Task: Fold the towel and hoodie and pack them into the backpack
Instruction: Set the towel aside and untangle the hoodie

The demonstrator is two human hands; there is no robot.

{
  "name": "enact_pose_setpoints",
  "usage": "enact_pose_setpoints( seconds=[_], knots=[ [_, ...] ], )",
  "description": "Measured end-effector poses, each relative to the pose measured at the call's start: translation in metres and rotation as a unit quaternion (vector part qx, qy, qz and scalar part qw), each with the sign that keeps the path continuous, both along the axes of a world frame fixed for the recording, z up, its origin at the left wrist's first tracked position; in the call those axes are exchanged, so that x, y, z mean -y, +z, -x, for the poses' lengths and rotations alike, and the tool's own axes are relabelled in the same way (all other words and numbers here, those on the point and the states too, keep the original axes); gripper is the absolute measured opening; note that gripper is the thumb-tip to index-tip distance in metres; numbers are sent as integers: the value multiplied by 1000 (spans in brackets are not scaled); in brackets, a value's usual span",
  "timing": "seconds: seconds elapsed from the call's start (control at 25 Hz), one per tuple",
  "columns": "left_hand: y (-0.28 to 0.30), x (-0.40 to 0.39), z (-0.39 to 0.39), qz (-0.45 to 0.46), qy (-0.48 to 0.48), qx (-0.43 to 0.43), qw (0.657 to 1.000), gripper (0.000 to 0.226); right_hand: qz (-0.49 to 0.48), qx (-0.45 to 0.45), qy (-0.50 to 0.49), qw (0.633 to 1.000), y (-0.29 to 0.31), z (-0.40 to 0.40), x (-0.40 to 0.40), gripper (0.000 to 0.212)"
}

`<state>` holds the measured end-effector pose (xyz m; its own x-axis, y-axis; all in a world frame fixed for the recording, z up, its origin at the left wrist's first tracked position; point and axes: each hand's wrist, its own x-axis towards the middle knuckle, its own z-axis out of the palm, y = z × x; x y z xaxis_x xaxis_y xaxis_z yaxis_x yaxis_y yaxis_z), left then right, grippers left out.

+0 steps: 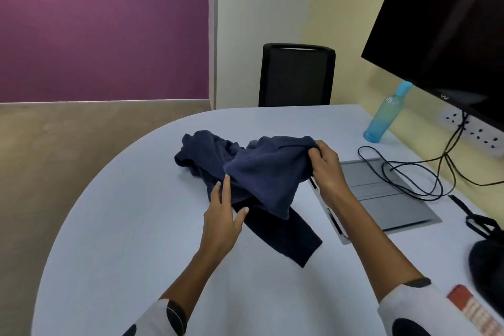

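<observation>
The right hand (326, 169) is gripping the towel (267, 172) above the pale desk (136, 226) (purple wall behind); the left hand (222, 215), fingers straight, is touching it.

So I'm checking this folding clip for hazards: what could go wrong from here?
The right hand grips only one edge of the blue towel, so it may sag unevenly and fold crooked. The towel lies over the dark hoodie, so lifting could drag it along. Swinging cloth might catch the cable or tip the water bottle.
</observation>
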<state>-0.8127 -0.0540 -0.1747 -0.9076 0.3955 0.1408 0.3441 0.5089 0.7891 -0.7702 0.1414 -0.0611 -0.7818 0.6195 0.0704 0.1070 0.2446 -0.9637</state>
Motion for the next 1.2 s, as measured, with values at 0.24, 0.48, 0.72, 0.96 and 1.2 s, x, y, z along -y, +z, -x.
enact_pose_setpoints(
  seconds=[0.24, 0.48, 0.72, 0.96, 1.2],
  knots=[
    [84, 1, -14, -212, 24, 10, 977, 64, -16, -59, 43, 997, 63, -34, 6, 26],
    [174, 0, -60, -249, -57, -37, 966, 21, -31, -46, 56, 997, 110, -81, -5, 27],
    [215, -15, -113, -126, -70, -95, 985, 12, -159, 93, 122, 975, 93, -135, -19, 20],
    [238, -37, -171, -56, -15, -146, 988, 21, -268, -126, 132, 946, 86, -183, 14, 46],
    [238, -26, -202, -41, 38, -197, 979, 13, -372, -110, 21, 921, 52, -205, 12, 32]
  ],
)
